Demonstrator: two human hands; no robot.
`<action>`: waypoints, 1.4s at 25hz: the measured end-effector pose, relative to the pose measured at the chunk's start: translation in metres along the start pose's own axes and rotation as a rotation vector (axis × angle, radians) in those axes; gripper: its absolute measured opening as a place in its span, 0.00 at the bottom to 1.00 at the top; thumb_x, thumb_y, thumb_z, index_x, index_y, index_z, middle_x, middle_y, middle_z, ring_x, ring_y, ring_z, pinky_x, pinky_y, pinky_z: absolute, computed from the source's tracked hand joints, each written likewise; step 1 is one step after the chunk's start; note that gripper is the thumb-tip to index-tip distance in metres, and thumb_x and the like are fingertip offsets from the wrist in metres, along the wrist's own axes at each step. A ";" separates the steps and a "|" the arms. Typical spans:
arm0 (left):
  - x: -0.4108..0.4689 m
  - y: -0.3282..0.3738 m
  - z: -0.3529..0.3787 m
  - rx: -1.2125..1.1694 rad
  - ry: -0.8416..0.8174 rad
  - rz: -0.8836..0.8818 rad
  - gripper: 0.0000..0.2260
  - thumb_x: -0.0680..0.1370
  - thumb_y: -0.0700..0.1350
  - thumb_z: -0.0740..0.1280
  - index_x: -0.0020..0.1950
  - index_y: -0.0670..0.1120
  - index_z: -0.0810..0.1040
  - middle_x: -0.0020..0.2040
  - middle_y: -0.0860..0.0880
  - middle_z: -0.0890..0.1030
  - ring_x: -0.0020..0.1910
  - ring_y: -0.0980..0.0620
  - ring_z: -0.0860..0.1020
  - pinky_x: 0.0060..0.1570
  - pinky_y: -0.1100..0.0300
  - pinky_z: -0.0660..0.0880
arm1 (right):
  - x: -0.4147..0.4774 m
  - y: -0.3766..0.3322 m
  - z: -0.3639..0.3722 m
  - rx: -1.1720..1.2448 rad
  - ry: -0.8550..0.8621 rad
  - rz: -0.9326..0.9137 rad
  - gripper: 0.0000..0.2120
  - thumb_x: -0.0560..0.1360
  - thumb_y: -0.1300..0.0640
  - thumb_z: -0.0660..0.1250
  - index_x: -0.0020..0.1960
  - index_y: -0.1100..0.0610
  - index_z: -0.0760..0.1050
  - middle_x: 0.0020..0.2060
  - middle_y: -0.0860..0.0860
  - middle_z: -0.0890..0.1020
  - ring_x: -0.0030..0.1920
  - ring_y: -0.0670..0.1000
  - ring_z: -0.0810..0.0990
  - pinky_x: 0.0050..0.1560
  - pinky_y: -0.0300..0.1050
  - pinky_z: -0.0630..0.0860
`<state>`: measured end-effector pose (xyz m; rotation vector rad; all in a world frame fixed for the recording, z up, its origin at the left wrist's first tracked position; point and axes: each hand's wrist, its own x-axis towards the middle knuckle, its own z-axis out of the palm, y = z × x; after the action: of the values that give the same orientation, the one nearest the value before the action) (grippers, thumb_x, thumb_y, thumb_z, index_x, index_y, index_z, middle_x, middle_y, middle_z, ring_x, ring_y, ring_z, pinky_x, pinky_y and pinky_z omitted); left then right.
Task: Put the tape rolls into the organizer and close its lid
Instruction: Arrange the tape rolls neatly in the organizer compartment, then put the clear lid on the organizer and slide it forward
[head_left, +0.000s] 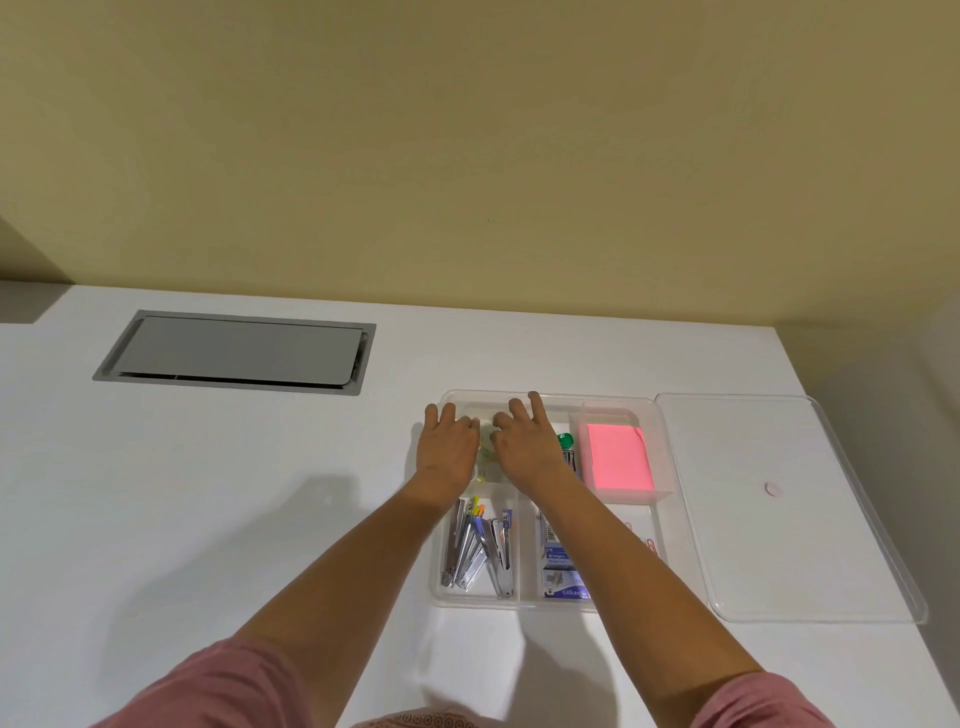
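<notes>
A clear plastic organizer (655, 415) with several compartments sits on the white table. Both my hands hover over its back left compartment. Between them shows a bit of clear, yellowish tape roll (485, 451), mostly hidden by the hands. My left hand (449, 449) is palm down with its fingers curled into that compartment; whether it grips a roll is hidden. My right hand (522, 444) lies beside it, fingers spread toward the back rim. The clear lid (789, 519) lies flat on the table, right of the organizer.
Other compartments hold a pink sticky-note pad (617, 460), a green pin (566, 440), metal staplers and clips (475, 551), staple boxes (563, 577) and paper clips (649, 543). A grey cable hatch (236, 353) is set into the table at back left. The table's right edge runs just past the lid.
</notes>
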<state>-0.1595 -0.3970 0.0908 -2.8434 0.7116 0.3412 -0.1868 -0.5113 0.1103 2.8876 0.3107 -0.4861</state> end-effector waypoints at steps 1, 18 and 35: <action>-0.001 0.000 0.000 -0.009 0.007 -0.003 0.17 0.78 0.38 0.62 0.66 0.44 0.69 0.63 0.48 0.77 0.70 0.44 0.64 0.72 0.47 0.55 | 0.000 0.000 0.000 -0.023 -0.005 -0.005 0.17 0.83 0.57 0.52 0.67 0.59 0.72 0.69 0.55 0.70 0.76 0.59 0.54 0.77 0.60 0.39; -0.048 -0.012 -0.021 -0.159 0.153 0.050 0.20 0.76 0.36 0.58 0.68 0.45 0.69 0.66 0.47 0.73 0.66 0.46 0.69 0.68 0.52 0.59 | -0.031 -0.011 -0.003 0.164 0.206 0.164 0.18 0.79 0.62 0.55 0.68 0.57 0.68 0.67 0.55 0.71 0.67 0.57 0.68 0.71 0.53 0.58; -0.010 0.098 -0.043 -0.308 0.264 0.078 0.23 0.77 0.35 0.58 0.72 0.46 0.64 0.66 0.46 0.75 0.65 0.46 0.71 0.63 0.54 0.64 | -0.112 0.134 0.056 0.363 0.364 0.585 0.15 0.78 0.61 0.59 0.63 0.56 0.75 0.57 0.54 0.81 0.58 0.57 0.76 0.54 0.49 0.70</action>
<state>-0.2072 -0.4876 0.1223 -3.1974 0.8906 0.0914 -0.2755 -0.6715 0.1178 3.1861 -0.6269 0.1001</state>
